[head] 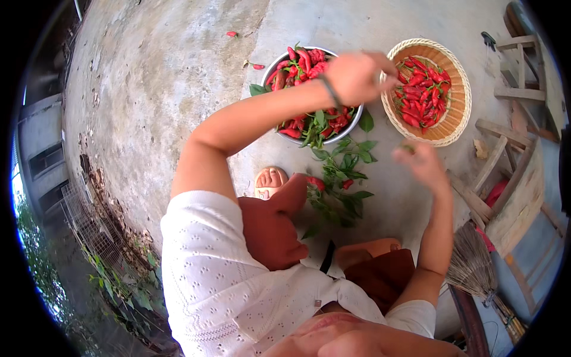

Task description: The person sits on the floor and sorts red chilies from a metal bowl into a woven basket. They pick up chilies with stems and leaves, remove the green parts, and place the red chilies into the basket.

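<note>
My left hand [363, 79], blurred and with a dark band at the wrist, reaches over the right side of a metal basin [359, 117] to the left rim of a wicker basket [464, 100]. Whether its fingers hold anything cannot be told. Red chili peppers [292, 133], some wrinkled, and green leaves fill the basin, partly hidden by my forearm. More red chili peppers [421, 91] lie in the basket's bottom. Just below the basket, my right hand [424, 165], also blurred, pinches a small green piece [407, 148], perhaps a stem.
Leafy pepper sprigs [343, 165] and a few red peppers [316, 183] lie on the concrete floor [178, 67] near my sandalled foot [270, 178]. Two stray peppers lie farther left. Wooden stools [513, 174] and a straw broom [473, 263] stand at right; a wire cage [96, 223] at left.
</note>
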Demonstrator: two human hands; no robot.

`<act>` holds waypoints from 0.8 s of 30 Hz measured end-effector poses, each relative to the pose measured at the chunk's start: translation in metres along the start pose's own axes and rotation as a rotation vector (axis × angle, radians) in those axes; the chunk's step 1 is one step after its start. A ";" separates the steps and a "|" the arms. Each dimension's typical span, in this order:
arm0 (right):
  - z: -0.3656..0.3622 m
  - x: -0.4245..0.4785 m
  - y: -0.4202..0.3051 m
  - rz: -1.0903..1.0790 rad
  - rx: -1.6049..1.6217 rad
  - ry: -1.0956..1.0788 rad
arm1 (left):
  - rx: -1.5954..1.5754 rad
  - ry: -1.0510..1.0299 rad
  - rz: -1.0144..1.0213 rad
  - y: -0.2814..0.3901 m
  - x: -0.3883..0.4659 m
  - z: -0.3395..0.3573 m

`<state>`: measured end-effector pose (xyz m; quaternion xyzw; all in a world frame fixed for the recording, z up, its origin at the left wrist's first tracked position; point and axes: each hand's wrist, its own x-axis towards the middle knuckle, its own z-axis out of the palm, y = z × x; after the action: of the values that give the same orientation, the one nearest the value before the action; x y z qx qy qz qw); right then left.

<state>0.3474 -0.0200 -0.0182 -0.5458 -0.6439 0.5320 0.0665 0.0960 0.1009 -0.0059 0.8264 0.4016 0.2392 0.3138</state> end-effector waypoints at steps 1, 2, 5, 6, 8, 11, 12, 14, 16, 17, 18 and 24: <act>0.020 0.000 -0.005 0.001 0.055 -0.131 | -0.060 0.181 -0.094 -0.023 -0.007 -0.013; 0.046 0.002 -0.013 -0.008 0.121 -0.272 | -0.016 0.301 -0.215 -0.042 -0.016 -0.042; 0.088 0.008 -0.018 -0.162 -0.236 -0.339 | 0.136 0.678 -0.432 -0.161 -0.079 -0.115; 0.095 0.010 -0.025 -0.188 -0.326 -0.349 | 0.324 0.593 -0.618 -0.189 -0.109 -0.126; 0.095 0.024 -0.044 -0.207 -0.404 -0.398 | 0.308 0.402 -0.739 -0.252 -0.173 -0.122; 0.087 0.058 -0.088 -0.204 -0.283 -0.414 | 0.503 0.083 -0.319 -0.249 -0.188 -0.089; 0.091 0.064 -0.096 -0.274 -0.271 -0.360 | 0.510 0.083 -0.298 -0.250 -0.184 -0.083; 0.096 0.077 -0.107 -0.412 -0.249 -0.247 | 0.522 0.087 -0.251 -0.260 -0.176 -0.071; 0.095 0.085 -0.118 -0.411 -0.252 -0.272 | 0.337 0.149 -0.397 -0.276 -0.173 -0.073; 0.094 0.088 -0.122 -0.410 -0.253 -0.284 | 0.243 0.179 -0.467 -0.285 -0.171 -0.074; 0.095 0.089 -0.124 -0.392 -0.209 -0.301 | 0.160 0.333 -0.611 -0.299 -0.170 -0.078; 0.111 0.080 -0.123 -0.280 -0.137 -0.346 | 0.561 0.258 -0.884 -0.422 -0.146 -0.132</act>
<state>0.1640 -0.0061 -0.0114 -0.3551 -0.7498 0.5582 -0.0087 -0.2887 0.2278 -0.2360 0.5946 0.7950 0.0675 0.0996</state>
